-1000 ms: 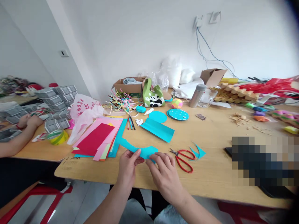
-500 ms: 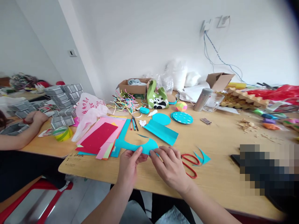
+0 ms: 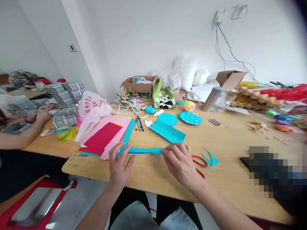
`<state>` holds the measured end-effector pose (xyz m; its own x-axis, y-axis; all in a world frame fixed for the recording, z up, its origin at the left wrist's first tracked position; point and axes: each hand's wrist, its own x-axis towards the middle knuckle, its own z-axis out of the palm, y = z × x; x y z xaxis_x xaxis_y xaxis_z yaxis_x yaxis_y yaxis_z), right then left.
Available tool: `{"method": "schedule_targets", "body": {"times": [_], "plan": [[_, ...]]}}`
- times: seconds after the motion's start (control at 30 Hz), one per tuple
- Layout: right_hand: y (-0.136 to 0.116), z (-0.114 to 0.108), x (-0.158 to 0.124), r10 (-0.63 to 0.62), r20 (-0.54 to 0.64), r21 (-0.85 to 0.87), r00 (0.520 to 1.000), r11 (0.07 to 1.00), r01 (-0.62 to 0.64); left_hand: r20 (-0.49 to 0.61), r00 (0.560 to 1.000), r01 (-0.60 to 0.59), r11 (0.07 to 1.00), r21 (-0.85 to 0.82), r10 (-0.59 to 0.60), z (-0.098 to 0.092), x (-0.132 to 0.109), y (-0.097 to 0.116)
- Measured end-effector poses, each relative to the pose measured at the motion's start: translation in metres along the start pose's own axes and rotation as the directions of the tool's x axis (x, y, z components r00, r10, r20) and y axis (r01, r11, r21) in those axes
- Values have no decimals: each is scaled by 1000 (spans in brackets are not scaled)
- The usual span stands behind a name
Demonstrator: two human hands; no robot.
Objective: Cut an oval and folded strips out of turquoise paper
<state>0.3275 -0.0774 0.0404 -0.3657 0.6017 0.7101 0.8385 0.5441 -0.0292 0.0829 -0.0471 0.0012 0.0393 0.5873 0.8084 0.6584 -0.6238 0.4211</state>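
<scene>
A strip of blue paper point(image 3: 146, 150) stretches between my hands above the table's front part. My right hand point(image 3: 179, 159) pinches its right end. Near the left end, my left hand point(image 3: 120, 164) has its fingers apart; whether they touch the paper is unclear. Red-handled scissors point(image 3: 200, 161) lie partly hidden beside my right hand, with blue paper scraps point(image 3: 212, 159) to their right. Behind the strip are a folded blue sheet point(image 3: 168, 130), a blue paper circle point(image 3: 168, 119) and dotted blue discs point(image 3: 192, 118).
Coloured sheets point(image 3: 103, 138), tape point(image 3: 64, 133) and pens point(image 3: 139, 124) are on the left. A green panda bag point(image 3: 163, 97), a steel bottle point(image 3: 212, 99) and a box point(image 3: 137, 86) stand at the back. Another person's arm point(image 3: 24, 132) rests at the far left; a dark blurred object point(image 3: 271, 179) lies right.
My left hand has moved left and its fingers have spread. The blue paper, tilted up before, now appears flatter and nearly edge-on, with my right hand still on it. The view has shifted slightly.
</scene>
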Motion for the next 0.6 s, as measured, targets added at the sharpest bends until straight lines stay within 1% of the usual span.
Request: {"method": "schedule_targets", "body": {"times": [0.03,0.1,0.17,0.23,0.3,0.33,0.37,0.43,0.5,0.57,0.6], "plan": [[2,1,2,7,1,10,1000,1000,-7,28,995,-97,994,53,96,-2,5,-3],[10,2,12,-22,-22,-19,1000,1000,21,52,976,-217,971,104,213,-3,20,-6],[22,0,27,-102,-75,-105,992,990,93,25,956,-292,945,145,291,-3,42,-6],[34,-8,44,-184,-136,-202,974,967,154,-19,931,-356,916,186,365,-2,63,-5],[41,-17,55,-221,-184,-252,958,952,172,-57,906,-397,890,224,418,-3,75,-2],[42,-21,55,-234,-194,-258,953,949,181,-70,896,-410,879,243,438,-4,76,-1],[40,-24,52,-248,-192,-255,950,947,196,-72,888,-422,868,262,454,-5,73,-1],[32,-24,35,-280,-143,-232,949,942,243,-32,879,-449,846,287,477,-9,54,-2],[20,-18,8,-303,-52,-192,952,938,288,73,874,-481,834,271,481,-13,24,-5],[8,-8,-22,-287,58,-120,956,949,292,253,857,-503,837,214,450,-17,-8,-8],[3,-3,-35,-277,109,-81,955,955,287,336,829,-520,836,174,446,-20,-21,-10]]}}
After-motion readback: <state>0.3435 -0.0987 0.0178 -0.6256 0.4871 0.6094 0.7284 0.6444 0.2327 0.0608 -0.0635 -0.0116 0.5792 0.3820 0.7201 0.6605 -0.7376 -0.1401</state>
